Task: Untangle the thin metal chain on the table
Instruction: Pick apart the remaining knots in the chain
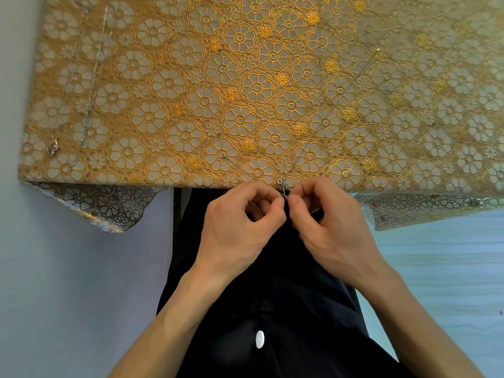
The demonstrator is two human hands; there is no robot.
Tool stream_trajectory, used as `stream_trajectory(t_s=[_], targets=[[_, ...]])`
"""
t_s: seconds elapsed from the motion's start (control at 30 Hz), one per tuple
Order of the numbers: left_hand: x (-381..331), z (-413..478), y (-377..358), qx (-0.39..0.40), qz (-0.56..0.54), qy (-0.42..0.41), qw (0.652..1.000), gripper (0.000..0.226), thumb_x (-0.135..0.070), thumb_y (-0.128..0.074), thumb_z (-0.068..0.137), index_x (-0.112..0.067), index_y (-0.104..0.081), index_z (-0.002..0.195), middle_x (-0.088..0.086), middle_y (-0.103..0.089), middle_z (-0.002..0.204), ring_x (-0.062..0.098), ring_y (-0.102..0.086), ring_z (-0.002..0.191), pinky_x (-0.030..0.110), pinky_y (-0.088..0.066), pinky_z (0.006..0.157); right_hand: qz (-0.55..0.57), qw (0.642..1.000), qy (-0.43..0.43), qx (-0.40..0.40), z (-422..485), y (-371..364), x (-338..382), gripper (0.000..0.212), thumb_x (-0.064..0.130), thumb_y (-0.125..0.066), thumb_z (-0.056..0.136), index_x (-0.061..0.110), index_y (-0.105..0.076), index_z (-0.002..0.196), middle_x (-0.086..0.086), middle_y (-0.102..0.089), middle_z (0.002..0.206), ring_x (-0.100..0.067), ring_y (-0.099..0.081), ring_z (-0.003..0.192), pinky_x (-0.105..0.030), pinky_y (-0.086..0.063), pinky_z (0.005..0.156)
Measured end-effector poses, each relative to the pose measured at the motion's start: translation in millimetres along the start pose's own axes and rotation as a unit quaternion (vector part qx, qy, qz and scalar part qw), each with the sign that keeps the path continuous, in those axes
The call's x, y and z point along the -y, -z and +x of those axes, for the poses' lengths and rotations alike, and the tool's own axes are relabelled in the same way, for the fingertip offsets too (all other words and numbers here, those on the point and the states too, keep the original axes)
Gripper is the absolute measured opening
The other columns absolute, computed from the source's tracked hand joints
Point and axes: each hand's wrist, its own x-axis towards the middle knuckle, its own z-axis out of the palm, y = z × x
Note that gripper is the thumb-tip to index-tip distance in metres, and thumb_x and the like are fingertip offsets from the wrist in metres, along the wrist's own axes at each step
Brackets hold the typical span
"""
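Head view puts your left hand point(240, 225) and right hand point(331, 222) together at the near edge of the table point(272, 77), knuckles up and fingertips nearly touching. Each hand is curled, with thumb and forefinger pinching the bunched part of the thin chain point(285, 188). That bunch sits right at the table edge, just above your fingertips, with a small ring point(279, 181) showing at its top. From there one faint strand runs up and to the right across the table toward a small bright end piece point(378, 49). Another short strand lies to the left, ending in a tiny loop point(223, 156). How the strands cross inside the bunch is too fine to tell. A gold floral cloth point(109, 211) covers the table and hangs over the near edge. Well apart, on the far left, other chains point(94, 77) lie stretched out lengthwise, with a curled clasp point(53, 147) near them. Below your wrists, a white button point(260, 339) shows on your dark garment point(300, 309).
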Motion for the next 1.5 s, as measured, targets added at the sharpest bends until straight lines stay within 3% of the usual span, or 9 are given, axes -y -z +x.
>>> stream_trajectory(t_s=[0.53, 0.77, 1.2, 1.4, 1.5], targets=[[-1.8, -1.4, 4.0, 0.003, 0.008, -0.008, 1.0, 0.008, -0.019, -0.077, 0.082, -0.026, -0.075, 0.079, -0.016, -0.07, 0.076, 0.008, -0.063, 0.067, 0.008, -0.042, 0.061, -0.077, 0.994, 0.075, 0.012, -1.8, 2.1, -2.9, 0.013, 0.033, -0.053, 0.092, 0.021, -0.059, 0.093, 0.013, -0.051, 0.087, -0.005, -0.054, 0.075, -0.018, -0.043, 0.066], [-2.4, -2.0, 2.6, -0.003, 0.019, -0.008, 1.0, 0.005, -0.022, -0.075, 0.084, -0.026, -0.076, 0.083, -0.015, -0.071, 0.077, 0.007, -0.065, 0.07, 0.011, -0.047, 0.063, -0.037, 0.998, 0.043, -0.01, -1.0, 0.7, 0.5, 0.004, 0.023, -0.061, 0.089, 0.019, -0.06, 0.088, 0.015, -0.056, 0.082, -0.002, -0.055, 0.077, -0.007, -0.038, 0.068], [-2.2, -1.0, 3.6, 0.004, -0.002, 0.005, 1.0, 0.006, -0.021, -0.077, 0.083, -0.027, -0.076, 0.082, -0.017, -0.071, 0.075, 0.007, -0.064, 0.067, 0.008, -0.043, 0.062, -0.019, 0.999, 0.037, 0.009, -2.7, 0.4, -2.9, 0.004, 0.024, -0.059, 0.091, 0.019, -0.06, 0.09, 0.015, -0.054, 0.083, -0.006, -0.055, 0.076, -0.01, -0.039, 0.067], [-3.1, -2.5, 3.8, 0.004, 0.003, 0.003, 1.0, 0.006, -0.021, -0.077, 0.083, -0.027, -0.076, 0.081, -0.017, -0.07, 0.075, 0.005, -0.064, 0.066, 0.007, -0.041, 0.061, -0.064, 0.996, 0.057, 0.006, -3.7, 0.1, -5.3, 0.009, 0.032, -0.054, 0.094, 0.023, -0.056, 0.095, 0.016, -0.05, 0.087, -0.003, -0.054, 0.078, -0.022, -0.044, 0.065], [-2.8, -2.4, 4.5, 0.005, 0.005, 0.002, 1.0, 0.007, -0.021, -0.077, 0.084, -0.028, -0.076, 0.081, -0.018, -0.071, 0.075, 0.006, -0.064, 0.067, 0.007, -0.042, 0.062, -0.083, 0.994, 0.073, 0.003, -4.8, -1.1, -5.4, 0.014, 0.035, -0.049, 0.095, 0.023, -0.056, 0.097, 0.015, -0.049, 0.091, -0.005, -0.053, 0.076, -0.035, -0.05, 0.063]])
